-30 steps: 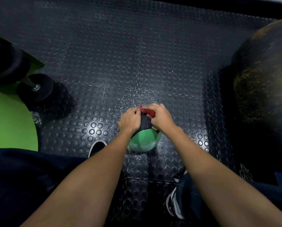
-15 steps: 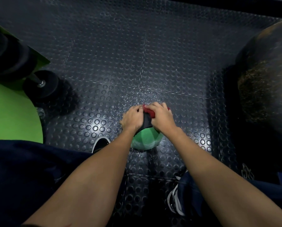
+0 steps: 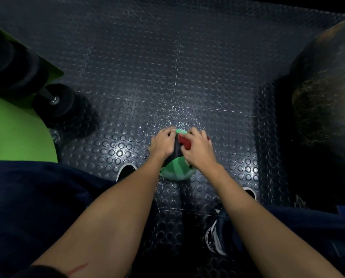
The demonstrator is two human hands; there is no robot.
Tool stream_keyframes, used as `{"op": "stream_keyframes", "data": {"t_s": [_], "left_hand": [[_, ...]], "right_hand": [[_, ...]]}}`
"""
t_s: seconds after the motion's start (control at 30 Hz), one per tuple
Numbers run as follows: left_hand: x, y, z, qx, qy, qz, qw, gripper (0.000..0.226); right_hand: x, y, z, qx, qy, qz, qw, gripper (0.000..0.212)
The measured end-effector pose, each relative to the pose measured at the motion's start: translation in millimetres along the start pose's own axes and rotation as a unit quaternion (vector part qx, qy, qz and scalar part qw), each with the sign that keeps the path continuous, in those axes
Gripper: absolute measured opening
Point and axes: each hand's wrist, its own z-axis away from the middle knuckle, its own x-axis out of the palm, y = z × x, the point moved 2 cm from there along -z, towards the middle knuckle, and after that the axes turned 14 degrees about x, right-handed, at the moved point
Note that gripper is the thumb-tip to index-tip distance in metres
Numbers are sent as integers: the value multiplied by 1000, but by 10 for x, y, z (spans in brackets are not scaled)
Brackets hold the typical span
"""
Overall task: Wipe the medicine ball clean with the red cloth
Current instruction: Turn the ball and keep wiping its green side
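A green and black medicine ball point(image 3: 177, 170) rests on the studded rubber floor between my feet. My left hand point(image 3: 163, 144) grips the ball's upper left side. My right hand point(image 3: 197, 150) presses a bunched red cloth point(image 3: 184, 143) onto the top of the ball. Only a small part of the cloth shows beyond my fingers, and both hands hide most of the ball's top.
A black dumbbell point(image 3: 53, 101) lies at the left, half on a green mat point(image 3: 13, 133). A large dark ball point(image 3: 328, 101) fills the right side. My shoes point(image 3: 125, 171) point(image 3: 215, 237) flank the medicine ball on the black studded floor point(image 3: 167, 67).
My right hand and the red cloth have shifted slightly to the right over the ball's top. A sliver of green now shows at the ball's far edge. The view has drifted a little.
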Motion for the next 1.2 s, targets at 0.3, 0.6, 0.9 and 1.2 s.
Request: {"op": "stream_keyframes", "data": {"t_s": [0.3, 0.6, 0.9, 1.2], "left_hand": [[73, 76, 146, -1, 1, -17, 1000, 84], [45, 50, 256, 13, 22, -10, 1000, 60], [51, 24, 273, 0, 30, 14, 999, 58], [72, 125, 251, -8, 15, -24, 1000, 52]], "right_hand": [[-143, 121, -38, 58, -8, -51, 997, 37], [-75, 409, 282, 57, -55, -152, 985, 25], [91, 187, 173, 28, 30, -56, 998, 34], [-69, 258, 79, 0, 63, -118, 991, 24]]}}
